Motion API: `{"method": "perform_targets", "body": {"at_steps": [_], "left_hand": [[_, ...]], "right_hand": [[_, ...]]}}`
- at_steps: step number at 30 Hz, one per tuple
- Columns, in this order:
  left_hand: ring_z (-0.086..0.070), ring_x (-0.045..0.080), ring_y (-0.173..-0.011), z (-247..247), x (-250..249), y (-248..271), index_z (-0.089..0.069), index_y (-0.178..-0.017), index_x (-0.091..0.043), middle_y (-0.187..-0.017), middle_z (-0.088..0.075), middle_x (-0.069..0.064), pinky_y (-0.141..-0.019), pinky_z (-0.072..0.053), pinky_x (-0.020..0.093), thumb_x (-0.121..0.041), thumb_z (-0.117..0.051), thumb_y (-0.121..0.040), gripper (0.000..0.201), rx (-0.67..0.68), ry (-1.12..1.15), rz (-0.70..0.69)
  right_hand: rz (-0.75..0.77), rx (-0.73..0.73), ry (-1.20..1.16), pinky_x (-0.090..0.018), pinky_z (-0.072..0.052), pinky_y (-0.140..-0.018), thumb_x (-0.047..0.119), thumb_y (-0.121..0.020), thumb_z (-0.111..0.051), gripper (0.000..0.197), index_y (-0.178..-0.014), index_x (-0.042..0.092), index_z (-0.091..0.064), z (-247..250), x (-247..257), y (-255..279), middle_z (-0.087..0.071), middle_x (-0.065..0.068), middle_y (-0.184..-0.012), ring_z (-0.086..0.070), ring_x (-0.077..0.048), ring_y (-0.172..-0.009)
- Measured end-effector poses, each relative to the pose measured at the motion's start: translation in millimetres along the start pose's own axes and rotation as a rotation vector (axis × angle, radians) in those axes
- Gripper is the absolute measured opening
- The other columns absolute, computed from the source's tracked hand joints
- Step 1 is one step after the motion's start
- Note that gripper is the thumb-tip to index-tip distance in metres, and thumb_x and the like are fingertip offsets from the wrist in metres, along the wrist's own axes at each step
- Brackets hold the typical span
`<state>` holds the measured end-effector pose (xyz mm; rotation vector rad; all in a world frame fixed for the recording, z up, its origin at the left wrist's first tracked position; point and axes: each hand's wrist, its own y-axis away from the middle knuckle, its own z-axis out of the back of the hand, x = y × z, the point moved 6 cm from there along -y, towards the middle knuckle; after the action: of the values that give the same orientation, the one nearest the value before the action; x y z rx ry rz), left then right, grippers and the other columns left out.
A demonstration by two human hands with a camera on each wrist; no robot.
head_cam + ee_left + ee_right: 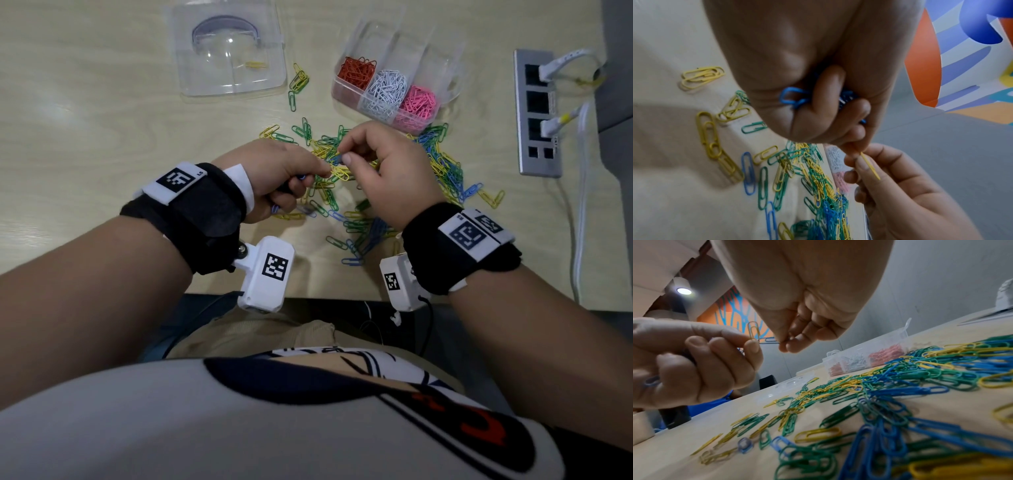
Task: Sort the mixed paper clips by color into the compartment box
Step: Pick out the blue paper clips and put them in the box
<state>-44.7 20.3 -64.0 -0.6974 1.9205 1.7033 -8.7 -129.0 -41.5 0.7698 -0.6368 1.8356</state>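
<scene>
Yellow, green and blue paper clips (442, 171) lie mixed on the table between and under my hands. The clear compartment box (445, 68) stands behind them, holding red (356, 70), white (388, 89) and pink clips (419, 102). My left hand (325, 171) curls round a bunch of blue clips (795, 99) in its palm. Its thumb and forefinger also pinch a yellow clip (753, 330). My right hand (342, 156) pinches a blue clip (768, 339) that hangs together with the yellow one, just above the pile.
A clear plastic lid (233, 51) with one yellow clip lies at the back left. A grey power strip (537, 113) with white cables sits at the right. A few green and yellow clips (298, 82) lie beside the lid. The table's front edge (308, 296) runs under my wrists.
</scene>
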Motion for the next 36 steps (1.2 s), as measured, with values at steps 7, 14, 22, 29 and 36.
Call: {"method": "perform_targets", "body": {"at_steps": [7,14,22,29,36], "left_hand": [[-0.034,0.004,-0.039,6.2,2.9,-5.6,-0.061,-0.08,-0.009,-0.052,-0.046,-0.001,-0.037,-0.018,0.013,-0.006,-0.064,-0.088,0.009,-0.058,0.052,-0.07],[-0.033,0.005,-0.041,6.8,2.3,-8.1,-0.064,-0.084,-0.01,-0.053,-0.046,-0.002,-0.037,-0.018,0.013,-0.01,-0.065,-0.088,0.004,-0.038,0.053,-0.076],[-0.033,0.002,-0.04,10.4,-2.6,-11.9,-0.063,-0.088,-0.01,-0.054,-0.045,-0.005,-0.037,-0.017,0.011,-0.022,-0.066,-0.088,0.013,-0.027,0.104,-0.044],[-0.03,0.005,-0.042,5.7,-6.4,-10.3,-0.068,-0.092,-0.014,-0.054,-0.044,-0.002,-0.04,-0.016,0.014,-0.007,-0.061,-0.09,0.011,0.01,0.056,-0.117],[-0.03,0.005,-0.041,0.9,-8.8,-10.6,-0.06,-0.081,-0.012,-0.052,-0.043,-0.003,-0.039,-0.016,0.013,-0.011,-0.061,-0.091,0.01,0.033,0.007,-0.133]], "right_hand": [[-0.124,0.008,-0.09,-0.01,-0.041,-0.068,0.022,-0.09,-0.064,0.006,-0.093,0.017,-0.064,0.4,-1.1,-1.0,-0.059,0.013,-0.08,-0.052,0.006,-0.067],[-0.165,0.077,-0.234,-0.02,-0.048,-0.068,0.013,-0.085,-0.069,0.01,-0.087,0.023,-0.07,-6.0,-0.4,-3.2,-0.062,0.011,-0.072,-0.055,-0.004,-0.066],[-0.091,0.089,-0.204,-0.03,-0.049,-0.068,0.017,-0.084,-0.068,0.011,-0.088,0.026,-0.072,-4.5,4.9,-6.9,-0.066,0.003,-0.076,-0.056,-0.009,-0.067],[-0.131,0.057,-0.418,-0.035,-0.057,-0.076,0.009,-0.087,-0.06,0.018,-0.087,0.026,-0.065,-4.1,0.3,-9.6,-0.068,0.001,-0.076,-0.067,-0.014,-0.074],[-0.157,-0.002,-0.441,-0.023,-0.055,-0.074,-0.001,-0.091,-0.056,0.024,-0.089,0.022,-0.063,2.9,-4.7,-13.5,-0.065,0.002,-0.078,-0.065,-0.005,-0.071]]}}
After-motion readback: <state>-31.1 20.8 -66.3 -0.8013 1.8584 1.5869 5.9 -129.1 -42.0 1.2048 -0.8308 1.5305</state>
